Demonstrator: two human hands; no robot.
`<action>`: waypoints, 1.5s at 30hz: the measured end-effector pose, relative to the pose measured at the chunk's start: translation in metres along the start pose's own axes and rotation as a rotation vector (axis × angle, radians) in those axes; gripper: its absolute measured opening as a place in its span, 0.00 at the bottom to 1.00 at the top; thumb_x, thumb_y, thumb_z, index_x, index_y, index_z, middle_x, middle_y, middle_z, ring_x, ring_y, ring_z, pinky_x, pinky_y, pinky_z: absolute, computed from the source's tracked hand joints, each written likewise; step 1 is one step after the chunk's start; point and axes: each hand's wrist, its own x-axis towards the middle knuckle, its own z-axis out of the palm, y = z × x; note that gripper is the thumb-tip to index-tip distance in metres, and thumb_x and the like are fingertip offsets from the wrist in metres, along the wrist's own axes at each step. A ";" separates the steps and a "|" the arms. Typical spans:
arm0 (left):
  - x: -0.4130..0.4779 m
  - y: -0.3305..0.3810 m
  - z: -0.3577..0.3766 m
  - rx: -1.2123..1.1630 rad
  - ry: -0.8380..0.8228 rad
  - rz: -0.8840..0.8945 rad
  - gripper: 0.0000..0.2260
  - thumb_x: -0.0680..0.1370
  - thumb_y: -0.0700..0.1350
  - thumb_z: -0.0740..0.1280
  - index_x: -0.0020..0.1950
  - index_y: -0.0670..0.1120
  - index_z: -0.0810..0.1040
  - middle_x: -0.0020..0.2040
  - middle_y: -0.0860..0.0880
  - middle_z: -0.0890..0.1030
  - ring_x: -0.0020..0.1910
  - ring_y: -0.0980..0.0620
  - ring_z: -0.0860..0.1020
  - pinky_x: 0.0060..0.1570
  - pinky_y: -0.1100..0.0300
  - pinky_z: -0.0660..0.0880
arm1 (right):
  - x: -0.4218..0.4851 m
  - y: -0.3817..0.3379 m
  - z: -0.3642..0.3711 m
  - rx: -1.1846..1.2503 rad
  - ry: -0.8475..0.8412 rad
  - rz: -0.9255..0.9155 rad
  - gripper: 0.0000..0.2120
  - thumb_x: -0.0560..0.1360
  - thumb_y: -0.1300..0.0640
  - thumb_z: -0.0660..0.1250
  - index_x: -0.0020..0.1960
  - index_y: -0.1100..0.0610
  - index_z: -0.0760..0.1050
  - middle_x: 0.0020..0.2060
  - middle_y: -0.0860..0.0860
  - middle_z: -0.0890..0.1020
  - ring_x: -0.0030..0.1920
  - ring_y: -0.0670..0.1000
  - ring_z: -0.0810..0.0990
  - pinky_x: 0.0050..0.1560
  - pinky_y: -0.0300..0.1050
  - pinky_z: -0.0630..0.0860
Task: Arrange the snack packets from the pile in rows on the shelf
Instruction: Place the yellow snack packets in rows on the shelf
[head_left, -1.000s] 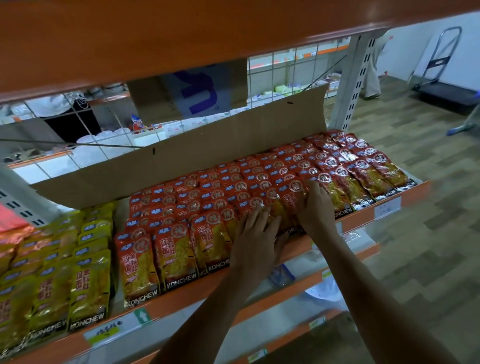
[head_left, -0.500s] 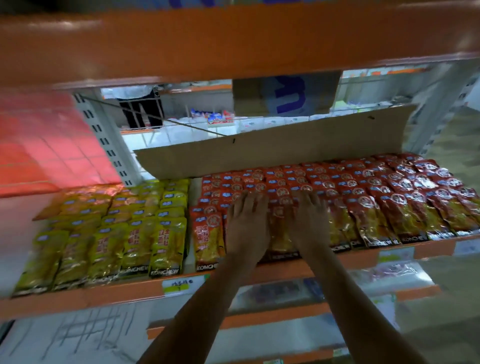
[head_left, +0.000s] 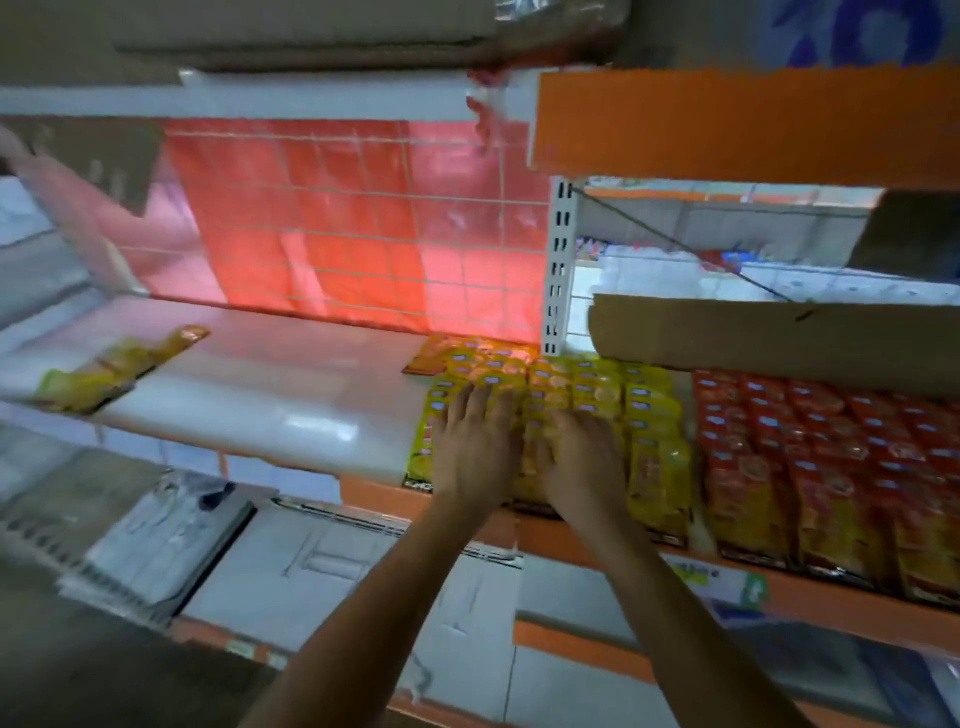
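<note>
Head camera view: a person's left grip (head_left: 475, 452) and right grip (head_left: 582, 462) lie flat, fingers straight and holding nothing, side by side on the rows of yellow snack packets (head_left: 652, 415) at the front of the shelf (head_left: 260, 410). Red snack packets (head_left: 831, 447) fill rows just to their right, before a cardboard strip (head_left: 779, 332). A few loose yellow packets (head_left: 119, 364) lie well apart at the shelf's left end.

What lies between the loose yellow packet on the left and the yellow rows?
In the head view, only bare white shelf lies between the loose packet and the yellow rows.
</note>
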 end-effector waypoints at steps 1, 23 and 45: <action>0.002 -0.020 -0.002 -0.004 -0.007 -0.004 0.22 0.79 0.54 0.59 0.73 0.50 0.67 0.73 0.47 0.68 0.73 0.46 0.62 0.67 0.50 0.61 | 0.003 -0.016 0.010 0.003 -0.010 -0.010 0.14 0.75 0.56 0.65 0.58 0.59 0.77 0.53 0.59 0.80 0.57 0.62 0.75 0.57 0.52 0.70; 0.057 -0.268 -0.016 0.112 -0.041 -0.430 0.24 0.81 0.57 0.56 0.74 0.48 0.63 0.72 0.45 0.68 0.69 0.44 0.66 0.63 0.50 0.66 | 0.102 -0.209 0.166 0.118 -0.340 -0.265 0.21 0.78 0.52 0.63 0.69 0.55 0.68 0.66 0.53 0.73 0.66 0.56 0.69 0.65 0.45 0.65; 0.116 -0.533 -0.051 0.286 -0.085 -0.668 0.19 0.80 0.55 0.58 0.64 0.45 0.69 0.59 0.41 0.76 0.61 0.41 0.71 0.54 0.50 0.71 | 0.178 -0.426 0.310 -0.064 -0.445 -0.250 0.21 0.79 0.51 0.58 0.71 0.54 0.63 0.61 0.57 0.71 0.64 0.58 0.67 0.61 0.52 0.68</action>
